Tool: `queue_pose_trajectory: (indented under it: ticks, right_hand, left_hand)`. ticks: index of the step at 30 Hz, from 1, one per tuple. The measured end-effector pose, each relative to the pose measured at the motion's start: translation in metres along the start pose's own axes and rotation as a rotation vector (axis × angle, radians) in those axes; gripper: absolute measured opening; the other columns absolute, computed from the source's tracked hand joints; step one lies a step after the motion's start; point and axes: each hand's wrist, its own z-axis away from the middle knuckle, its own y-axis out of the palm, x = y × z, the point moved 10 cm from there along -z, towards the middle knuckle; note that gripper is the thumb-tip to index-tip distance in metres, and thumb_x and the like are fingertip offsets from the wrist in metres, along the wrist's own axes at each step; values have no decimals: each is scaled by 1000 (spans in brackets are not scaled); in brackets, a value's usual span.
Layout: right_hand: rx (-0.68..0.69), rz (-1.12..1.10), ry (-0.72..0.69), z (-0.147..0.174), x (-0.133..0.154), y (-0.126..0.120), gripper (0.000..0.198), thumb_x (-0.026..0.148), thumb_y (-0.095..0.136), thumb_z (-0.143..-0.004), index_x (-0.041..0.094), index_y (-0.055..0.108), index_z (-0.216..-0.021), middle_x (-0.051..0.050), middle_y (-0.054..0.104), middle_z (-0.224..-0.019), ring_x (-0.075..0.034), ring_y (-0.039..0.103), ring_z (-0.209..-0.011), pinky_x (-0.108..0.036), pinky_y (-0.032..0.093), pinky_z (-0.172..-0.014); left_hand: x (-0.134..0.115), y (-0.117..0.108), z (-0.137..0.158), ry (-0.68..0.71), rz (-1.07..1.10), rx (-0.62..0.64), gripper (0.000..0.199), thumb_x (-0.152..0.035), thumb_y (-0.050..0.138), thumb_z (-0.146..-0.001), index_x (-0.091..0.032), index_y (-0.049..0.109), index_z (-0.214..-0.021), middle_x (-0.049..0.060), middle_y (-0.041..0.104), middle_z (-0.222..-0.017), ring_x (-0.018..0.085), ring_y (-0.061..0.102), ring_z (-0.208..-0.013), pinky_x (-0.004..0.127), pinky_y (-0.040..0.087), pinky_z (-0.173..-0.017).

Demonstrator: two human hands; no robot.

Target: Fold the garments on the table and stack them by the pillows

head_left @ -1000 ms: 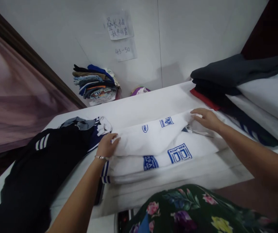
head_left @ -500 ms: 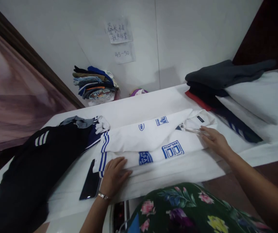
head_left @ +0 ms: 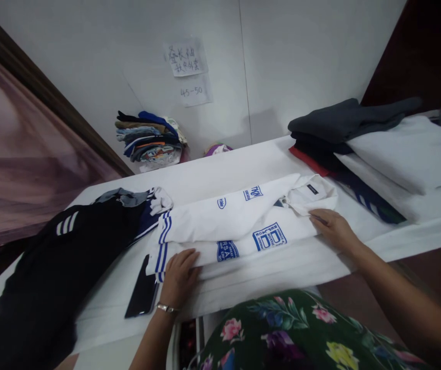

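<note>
A white polo shirt (head_left: pixel 251 221) with blue prints, a collar and blue-striped ends lies folded lengthwise on the white-covered table (head_left: pixel 239 169). My left hand (head_left: pixel 180 275) is closed on the shirt's near edge beside the striped ends, fingers on top and thumb partly hidden. By the collar, my right hand (head_left: pixel 331 228) pinches the near edge of the same shirt; its fingertips are partly hidden. Just left of my left hand, a dark phone (head_left: pixel 140 295) lies partly beneath the striped ends.
Black clothing (head_left: pixel 62 272) with white stripes covers the table's left side. Folded garments (head_left: pixel 328 123) are piled at the right. Against the wall stands a stack of folded clothes (head_left: pixel 149 136), below paper notes (head_left: pixel 185 56). A pink curtain (head_left: pixel 23 159) hangs at left.
My left thumb has drawn in from its spread position toward the shirt's edge. My right hand has slid slightly down from the collar and closed on the near edge. The camera view has shifted slightly.
</note>
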Motion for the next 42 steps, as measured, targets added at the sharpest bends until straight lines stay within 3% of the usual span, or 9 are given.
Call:
queue_pose_trajectory:
  ticks: [8, 13, 19, 22, 26, 30, 33, 37, 42]
  right_hand:
    - [25, 59, -90, 5, 8, 4, 32, 38, 43, -90, 23, 68, -104, -7, 69, -107, -26, 61, -104, -42, 46, -94]
    - [-40, 91, -134, 15, 6, -6, 34, 38, 44, -91, 23, 65, -112, -9, 64, -118, -26, 57, -112, -44, 43, -98]
    - [-94, 99, -154, 25, 1, -20, 33, 39, 47, -90, 21, 67, -108, -11, 67, -111, -28, 60, -104, -47, 46, -93]
    - [-117, 89, -151, 25, -1, -23, 31, 37, 47, -90, 23, 68, -108, -10, 67, -112, -28, 60, -106, -46, 46, -94]
    - [-106, 72, -166, 16, 3, -20, 30, 33, 46, -90, 23, 68, -108, -9, 67, -112, -27, 61, -104, -45, 47, -93]
    - [-57, 86, -191, 0, 13, -12, 31, 32, 45, -91, 21, 70, -105, -10, 69, -106, -27, 64, -98, -43, 49, -89]
    - [0, 100, -201, -10, 16, -6, 32, 34, 44, -91, 19, 71, -100, -10, 71, -102, -26, 65, -95, -40, 49, -86]
    - [73, 53, -141, -19, 6, -3, 30, 34, 45, -89, 20, 72, -93, -9, 72, -96, -25, 64, -91, -38, 50, -82]
    - [122, -91, 23, -27, -9, -4, 27, 36, 47, -87, 22, 71, -87, -5, 72, -89, -21, 64, -82, -32, 48, -73]
  left_hand:
    - [-1, -2, -1, 9, -6, -10, 32, -20, 48, -81, -24, 62, -110, 8, 65, -116, 26, 58, -107, 46, 43, -97]
    - [0, -5, -1, 22, 6, -47, 32, -18, 47, -81, -23, 64, -108, 8, 65, -113, 25, 59, -105, 43, 46, -93]
    - [-10, -11, -5, 36, 20, -66, 29, -25, 55, -81, -24, 63, -109, 7, 65, -113, 26, 61, -102, 47, 47, -92]
    - [-40, -19, -22, 87, 112, -77, 32, -34, 59, -83, -24, 61, -113, 8, 65, -115, 26, 60, -106, 47, 46, -94]
    - [-115, -11, -67, 222, 351, 1, 30, -35, 56, -87, -22, 61, -114, 8, 64, -117, 21, 59, -108, 39, 50, -93]
    - [-205, 26, -117, 425, 506, 167, 27, -31, 48, -92, -21, 62, -112, 6, 66, -115, 18, 59, -108, 34, 48, -96]
    - [-247, 67, -153, 451, 416, 282, 26, -26, 46, -92, -18, 63, -110, 6, 65, -117, 18, 58, -112, 32, 45, -99]
    - [-267, 108, -190, 404, 181, 372, 25, -21, 43, -92, -14, 63, -106, 10, 63, -120, 20, 55, -114, 34, 41, -102]
    - [-262, 129, -212, 286, 48, 407, 35, -37, 52, -89, -16, 60, -116, 11, 61, -121, 25, 51, -118, 43, 35, -104]
